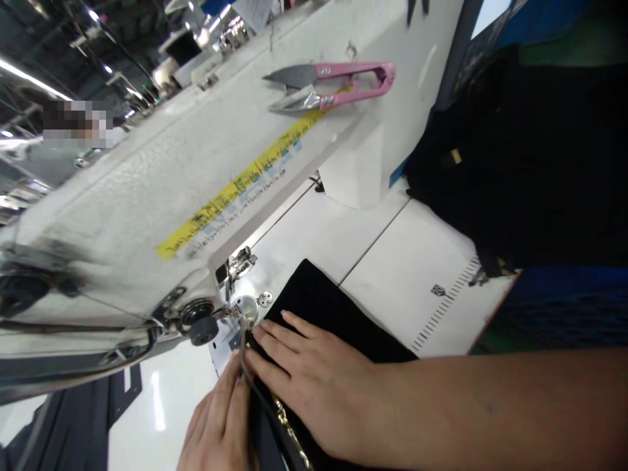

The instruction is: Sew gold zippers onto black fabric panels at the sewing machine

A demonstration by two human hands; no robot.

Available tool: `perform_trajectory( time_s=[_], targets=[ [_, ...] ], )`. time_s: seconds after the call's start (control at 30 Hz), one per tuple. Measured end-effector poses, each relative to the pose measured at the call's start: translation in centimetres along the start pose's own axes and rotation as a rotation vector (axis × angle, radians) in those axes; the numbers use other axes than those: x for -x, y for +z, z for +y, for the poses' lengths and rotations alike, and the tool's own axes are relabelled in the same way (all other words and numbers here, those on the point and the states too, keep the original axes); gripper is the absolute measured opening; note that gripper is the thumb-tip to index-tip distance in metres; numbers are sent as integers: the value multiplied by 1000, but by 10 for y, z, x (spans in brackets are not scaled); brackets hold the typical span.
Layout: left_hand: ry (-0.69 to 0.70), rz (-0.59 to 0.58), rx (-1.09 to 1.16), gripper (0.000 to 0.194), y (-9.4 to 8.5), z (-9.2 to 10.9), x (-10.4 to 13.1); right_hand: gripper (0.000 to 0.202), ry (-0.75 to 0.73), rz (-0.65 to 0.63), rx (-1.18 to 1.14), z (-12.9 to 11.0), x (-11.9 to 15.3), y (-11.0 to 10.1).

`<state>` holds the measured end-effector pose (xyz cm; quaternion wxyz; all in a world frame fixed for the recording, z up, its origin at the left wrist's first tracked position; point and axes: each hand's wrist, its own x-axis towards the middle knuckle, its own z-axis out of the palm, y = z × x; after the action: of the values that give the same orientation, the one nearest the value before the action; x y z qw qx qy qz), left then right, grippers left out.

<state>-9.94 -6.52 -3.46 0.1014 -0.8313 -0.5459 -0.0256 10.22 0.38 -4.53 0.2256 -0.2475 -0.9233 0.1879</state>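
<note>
A piece of black cloth [338,320] lies on the sewing machine bed, its edge close to the presser foot area. Along its near part runs a gold-toothed strip [287,428] that looks like a metal zipper. My right hand [318,376] rests palm down on the cloth, fingers stretched toward the needle area. My left hand [218,418] is at the cloth's left edge, fingers close together and tips touching it; its thumb is hidden. A dark cord or strip [250,373], blurred, passes between my hands. The needle [240,320] area is partly covered.
The white sewing machine arm [147,176] crosses above, with pink thread snips [343,85] and yellow measuring tape [235,190] on it. Dark cloth [63,418] lies lower left. A black garment [530,170] hangs at right beside the ruler-marked bed edge [444,297].
</note>
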Motion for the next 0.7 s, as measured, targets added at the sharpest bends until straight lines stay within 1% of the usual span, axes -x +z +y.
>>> perform_trajectory(
  time_s=[0.07,0.13,0.23,0.3,0.37,0.43,0.47,0.6,0.7],
  targets=[
    [-16,6,2,59,-2,3,-2,53,-6,16,28,-1,2,1],
    [-41,45,11,52,0,7,-3,53,-21,12,46,-3,3,2],
    [-48,174,49,37,6,14,-2,52,-38,1,59,-5,3,4],
    [-42,265,70,32,8,18,-2,50,-43,-6,75,-6,2,5],
    [-85,307,69,31,7,24,-1,50,-53,-22,103,-8,1,6],
    [-140,313,58,32,5,28,-1,51,-67,-34,137,-9,0,5],
    [-145,314,51,33,4,30,0,52,-72,-40,150,-9,0,5],
    [-68,367,6,35,4,30,1,54,-81,-63,178,-10,1,5],
    [-55,369,-18,35,7,29,0,53,-88,-70,188,-10,2,6]
  ],
)
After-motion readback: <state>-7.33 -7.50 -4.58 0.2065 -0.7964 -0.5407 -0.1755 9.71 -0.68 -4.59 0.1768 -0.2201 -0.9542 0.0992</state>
